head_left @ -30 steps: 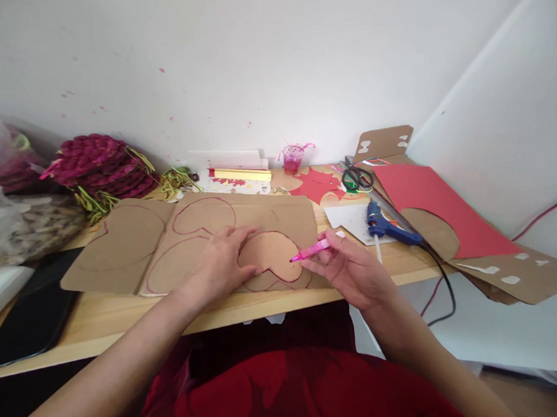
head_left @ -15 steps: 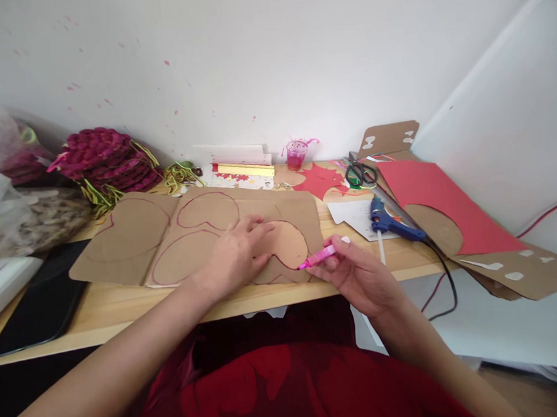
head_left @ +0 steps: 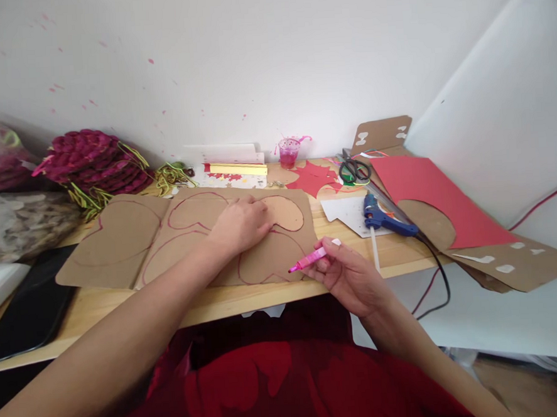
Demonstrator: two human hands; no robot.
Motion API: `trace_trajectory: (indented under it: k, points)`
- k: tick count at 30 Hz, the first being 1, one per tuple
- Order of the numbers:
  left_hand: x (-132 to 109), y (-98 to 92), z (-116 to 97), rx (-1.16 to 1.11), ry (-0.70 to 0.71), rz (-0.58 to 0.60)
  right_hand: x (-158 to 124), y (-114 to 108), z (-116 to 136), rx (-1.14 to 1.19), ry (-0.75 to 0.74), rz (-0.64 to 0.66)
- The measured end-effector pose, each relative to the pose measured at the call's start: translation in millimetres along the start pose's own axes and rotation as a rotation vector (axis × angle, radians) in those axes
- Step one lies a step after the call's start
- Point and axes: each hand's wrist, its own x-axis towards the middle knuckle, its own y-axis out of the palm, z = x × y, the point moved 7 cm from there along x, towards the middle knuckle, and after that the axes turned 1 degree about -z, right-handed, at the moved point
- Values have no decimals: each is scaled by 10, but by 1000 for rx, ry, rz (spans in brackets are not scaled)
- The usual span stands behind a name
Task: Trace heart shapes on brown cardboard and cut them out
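Partly covered template: the tan, curved cutout (head_left: 286,213) lies flat on the cardboard sheet (head_left: 267,253), near its far right corner; its left end is out of sight beneath the fingers.
Left hand: this hand (head_left: 244,223) lies palm down, spread over the cutout and the sheet, its fingertips hard to make out; the forearm hides parts of the drawn outlines.
Right hand: well apart from the other, this hand (head_left: 351,276) is clamped on the pink marker (head_left: 312,257); the marker's middle is partly behind the fingers; whether its dark tip touches the cardboard, I cannot tell.
Purple outlines: several rounded curves on the sheet; those on the left panel are faint, one by the wrist broken off by the arm.
Left edge: a white object (head_left: 0,285) is cut off by the frame; clear bags (head_left: 5,219) blur their contents.
Right side of the counter (head_left: 218,303): the blue glue gun (head_left: 387,219) lies near the scissors (head_left: 355,171); its cord drops over the edge.
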Motion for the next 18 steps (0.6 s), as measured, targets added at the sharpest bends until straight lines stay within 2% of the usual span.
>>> trace_trajectory:
  k: [7, 11, 13, 15, 18]
  points:
    - [46, -41, 38, 0, 77, -23, 0, 10, 3, -3, 3, 18]
    - [38, -49, 107, -11, 92, -54, -8, 3, 27, 19, -13, -27]
    - [-26, -185, 71, -52, 92, -105, -3, -26, 83, 31, -78, -74]
    - [-163, -436, -43, -105, 77, -164, 12, -76, 170, 43, -183, -137]
    - [-501, -817, -435, -257, 209, -100, 48, -150, 311, 29, -368, -229]
